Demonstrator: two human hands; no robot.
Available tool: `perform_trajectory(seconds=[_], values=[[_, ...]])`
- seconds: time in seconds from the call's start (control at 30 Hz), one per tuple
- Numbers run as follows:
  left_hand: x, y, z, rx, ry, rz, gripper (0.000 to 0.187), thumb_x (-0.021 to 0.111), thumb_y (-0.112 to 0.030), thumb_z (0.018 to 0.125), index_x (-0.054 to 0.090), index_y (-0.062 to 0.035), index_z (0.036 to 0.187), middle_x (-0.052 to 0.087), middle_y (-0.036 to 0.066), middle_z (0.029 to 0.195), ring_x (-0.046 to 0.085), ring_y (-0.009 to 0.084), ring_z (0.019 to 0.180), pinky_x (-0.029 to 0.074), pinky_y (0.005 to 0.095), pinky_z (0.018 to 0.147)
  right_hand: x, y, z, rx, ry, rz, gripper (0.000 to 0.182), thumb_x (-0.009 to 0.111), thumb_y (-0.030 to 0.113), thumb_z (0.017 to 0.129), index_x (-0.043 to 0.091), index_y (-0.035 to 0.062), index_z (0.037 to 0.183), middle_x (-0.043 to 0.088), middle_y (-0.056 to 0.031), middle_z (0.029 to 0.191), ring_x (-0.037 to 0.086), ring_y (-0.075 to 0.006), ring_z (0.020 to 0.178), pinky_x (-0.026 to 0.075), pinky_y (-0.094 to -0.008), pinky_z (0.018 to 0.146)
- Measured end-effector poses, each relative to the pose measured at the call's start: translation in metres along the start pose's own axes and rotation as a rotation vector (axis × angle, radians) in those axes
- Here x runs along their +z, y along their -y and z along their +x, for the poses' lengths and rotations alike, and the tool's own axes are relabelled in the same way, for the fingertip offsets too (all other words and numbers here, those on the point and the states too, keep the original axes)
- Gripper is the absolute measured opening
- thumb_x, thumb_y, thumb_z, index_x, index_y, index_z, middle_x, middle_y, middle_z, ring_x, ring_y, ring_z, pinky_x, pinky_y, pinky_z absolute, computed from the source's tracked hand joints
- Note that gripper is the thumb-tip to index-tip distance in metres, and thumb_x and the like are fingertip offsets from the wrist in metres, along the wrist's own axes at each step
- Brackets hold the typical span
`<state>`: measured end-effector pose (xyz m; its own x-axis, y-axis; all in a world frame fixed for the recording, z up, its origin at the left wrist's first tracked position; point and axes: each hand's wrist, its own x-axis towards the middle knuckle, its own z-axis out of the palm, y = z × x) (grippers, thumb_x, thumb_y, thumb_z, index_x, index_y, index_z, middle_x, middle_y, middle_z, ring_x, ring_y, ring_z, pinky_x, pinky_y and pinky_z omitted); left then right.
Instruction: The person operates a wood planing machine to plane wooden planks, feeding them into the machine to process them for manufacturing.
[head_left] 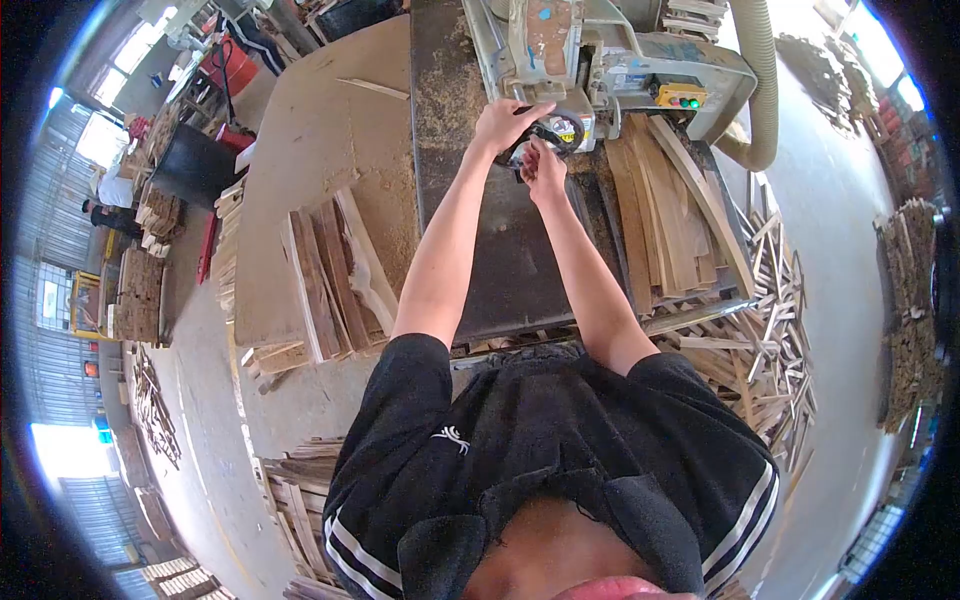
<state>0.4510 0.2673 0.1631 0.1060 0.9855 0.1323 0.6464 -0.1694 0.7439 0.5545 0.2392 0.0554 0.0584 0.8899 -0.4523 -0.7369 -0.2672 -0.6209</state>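
Both my arms reach forward to a black handwheel (pixel 575 142) on the front of a large woodworking machine (pixel 545 45). My left hand (pixel 503 127) is closed around the wheel's left and upper rim. Just below and to the right, my right hand (pixel 543 172) has its fingers curled at the wheel's lower part, near the hub. The exact spot its fingertips grip is partly hidden. A yellow switch box (pixel 678 96) with lit green buttons sits on the machine, right of the wheel.
Wooden boards (pixel 665 215) lie on the machine table's right side. More boards (pixel 335 270) rest on the brown side table (pixel 310 130), dusted with sawdust. A ribbed hose (pixel 757 90) hangs at the right. Scrap sticks (pixel 775 330) are heaped on the floor. A person (pixel 112 215) is far left.
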Motion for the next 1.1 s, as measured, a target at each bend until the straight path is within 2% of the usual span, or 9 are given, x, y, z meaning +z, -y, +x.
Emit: perform_trajectory(seconds=[0.07,0.13,0.3,0.37,0.5,0.57,0.7,0.77,1.1], values=[[0.002,0.004,0.003,0.018,-0.005,-0.015,0.069,0.070,-0.073,0.081,0.082,-0.0052,0.088,0.066,0.010,0.062,0.063,0.0186,0.062,0.046,0.0395,0.061,0.001,0.002,-0.005,-0.024,-0.017,-0.020,0.021,0.076,0.027,0.091,0.064,0.0105,0.095,0.069,0.0005,0.084,0.062,-0.0105,0.066,0.042,-0.0282,0.051],[0.000,0.000,-0.001,0.010,-0.012,-0.011,0.070,0.070,-0.073,0.081,0.082,-0.0046,0.089,0.067,0.010,0.063,0.063,0.0184,0.062,0.047,0.0390,0.062,-0.002,0.003,-0.006,-0.010,0.051,-0.025,0.023,0.077,0.031,0.092,0.065,0.0121,0.099,0.070,0.0008,0.088,0.062,-0.0101,0.070,0.042,-0.0289,0.055],[-0.003,-0.003,-0.001,-0.012,0.003,0.018,0.070,0.071,-0.073,0.081,0.082,-0.0046,0.091,0.068,0.011,0.064,0.064,0.0173,0.062,0.047,0.0378,0.062,-0.001,0.006,-0.005,0.009,0.028,-0.032,0.022,0.077,0.033,0.093,0.069,0.0126,0.098,0.071,0.0011,0.088,0.062,-0.0098,0.069,0.041,-0.0292,0.054],[-0.004,-0.003,0.000,-0.028,0.048,0.054,0.074,0.065,-0.081,0.077,0.083,-0.0110,0.097,0.076,0.015,0.080,0.075,0.0317,0.082,0.056,0.0439,0.074,0.002,0.009,-0.007,0.003,0.020,-0.050,0.021,0.077,0.032,0.092,0.070,0.0127,0.096,0.071,0.0013,0.087,0.061,-0.0098,0.068,0.041,-0.0293,0.054],[-0.004,-0.004,0.000,-0.062,0.072,0.069,0.075,0.065,-0.080,0.078,0.083,-0.0105,0.098,0.076,0.016,0.080,0.075,0.0318,0.083,0.056,0.0438,0.074,0.004,0.012,-0.007,0.000,-0.043,-0.101,0.019,0.080,0.029,0.091,0.072,0.0119,0.089,0.071,0.0021,0.082,0.061,-0.0092,0.066,0.041,-0.0291,0.055],[0.001,0.000,0.000,0.024,-0.034,-0.022,0.069,0.070,-0.073,0.081,0.080,-0.0050,0.080,0.053,0.004,0.052,0.054,0.0135,0.055,0.040,0.0373,0.056,0.002,0.010,-0.002,0.004,-0.036,-0.092,0.019,0.080,0.028,0.090,0.072,0.0113,0.088,0.071,0.0021,0.080,0.060,-0.0091,0.065,0.040,-0.0291,0.055],[-0.002,0.000,0.002,-0.018,-0.005,0.021,0.069,0.070,-0.073,0.081,0.080,-0.0052,0.081,0.054,0.003,0.053,0.054,0.0137,0.055,0.040,0.0372,0.056,0.004,0.012,-0.002,0.020,-0.062,-0.072,0.019,0.080,0.027,0.091,0.072,0.0094,0.086,0.071,0.0009,0.078,0.059,-0.0100,0.062,0.039,-0.0296,0.052],[-0.005,-0.004,0.001,-0.053,0.063,0.051,0.078,0.066,-0.081,0.076,0.082,-0.0064,0.091,0.074,0.017,0.077,0.074,0.0313,0.079,0.055,0.0431,0.071,0.002,0.011,0.002,0.029,-0.074,-0.063,0.019,0.080,0.026,0.091,0.072,0.0089,0.086,0.071,0.0005,0.078,0.059,-0.0104,0.061,0.038,-0.0297,0.051],[0.000,0.003,0.003,0.003,0.020,0.029,0.081,0.066,-0.082,0.075,0.081,-0.0041,0.090,0.073,0.017,0.075,0.073,0.0299,0.075,0.054,0.0434,0.068,0.000,0.011,0.005,0.037,-0.030,-0.035,0.021,0.078,0.025,0.092,0.074,0.0068,0.084,0.068,0.0007,0.073,0.057,-0.0098,0.058,0.041,-0.0313,0.051]])
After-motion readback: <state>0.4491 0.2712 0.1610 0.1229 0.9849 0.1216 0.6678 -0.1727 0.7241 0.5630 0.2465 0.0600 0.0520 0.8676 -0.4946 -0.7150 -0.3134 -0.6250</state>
